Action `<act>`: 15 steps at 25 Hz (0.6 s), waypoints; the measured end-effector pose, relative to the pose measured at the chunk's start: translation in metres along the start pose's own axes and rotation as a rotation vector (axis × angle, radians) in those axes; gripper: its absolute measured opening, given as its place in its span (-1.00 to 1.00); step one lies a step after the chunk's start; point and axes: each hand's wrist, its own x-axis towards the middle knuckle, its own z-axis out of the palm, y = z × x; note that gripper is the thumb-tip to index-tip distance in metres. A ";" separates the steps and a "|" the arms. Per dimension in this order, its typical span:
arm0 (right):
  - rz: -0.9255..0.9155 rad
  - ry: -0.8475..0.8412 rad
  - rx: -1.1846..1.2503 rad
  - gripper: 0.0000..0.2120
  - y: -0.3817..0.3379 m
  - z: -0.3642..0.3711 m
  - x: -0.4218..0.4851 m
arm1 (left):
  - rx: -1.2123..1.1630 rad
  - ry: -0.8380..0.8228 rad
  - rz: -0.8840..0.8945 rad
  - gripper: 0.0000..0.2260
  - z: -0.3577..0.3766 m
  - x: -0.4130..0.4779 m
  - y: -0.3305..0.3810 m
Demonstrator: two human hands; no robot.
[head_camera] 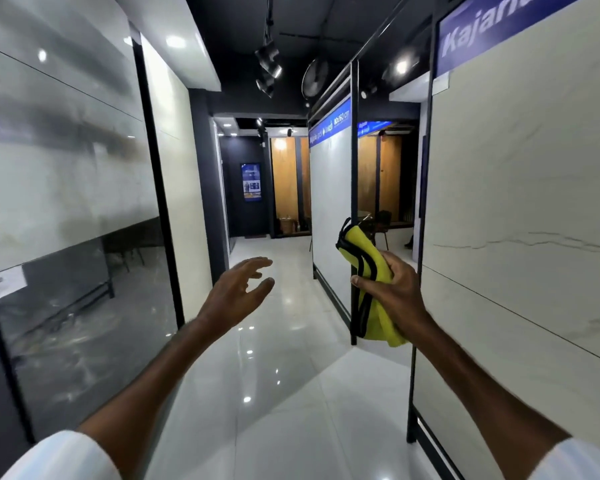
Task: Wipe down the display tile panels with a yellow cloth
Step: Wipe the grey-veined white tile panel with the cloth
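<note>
My right hand (395,289) grips the cloth (368,252), thumb laid across its front and fingers curled behind; the cloth is yellow with black edging, bunched, one end standing above my fist and the other hanging below it; I hold it up in the air, just beside the black frame edge of the white panel (520,209) on my right, and I cannot tell whether it touches that frame. My left hand (236,292) is open, fingers loosely spread, holding nothing; it hangs in the air over the floor (274,375), apart from the right.

The white panel has thin grey veins and a dark seam across it; a blue sign (492,26) reading "Kajaria" sits along its top. On my left stands a glossy panel (59,168), pale above and dark grey below, in a black frame. The floor is glossy white and mirrors the lights. Farther down the aisle on the right is another white panel (329,202) under a blue strip; at the far end are wood panels (284,181) and a lit blue screen (250,181). Overhead, on the black ceiling, are spotlights (269,62) and a fan (314,77).
</note>
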 end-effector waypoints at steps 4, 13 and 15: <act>0.022 -0.007 -0.026 -0.49 0.089 0.040 0.139 | 0.049 -0.023 -0.020 -0.58 0.031 0.115 -0.093; -0.030 -0.130 -0.122 -0.52 0.270 0.181 0.388 | 0.086 0.066 -0.057 -0.41 0.046 0.328 -0.328; -0.043 -0.107 -0.137 -0.54 0.319 0.213 0.440 | 0.078 0.078 -0.016 -0.53 0.066 0.383 -0.387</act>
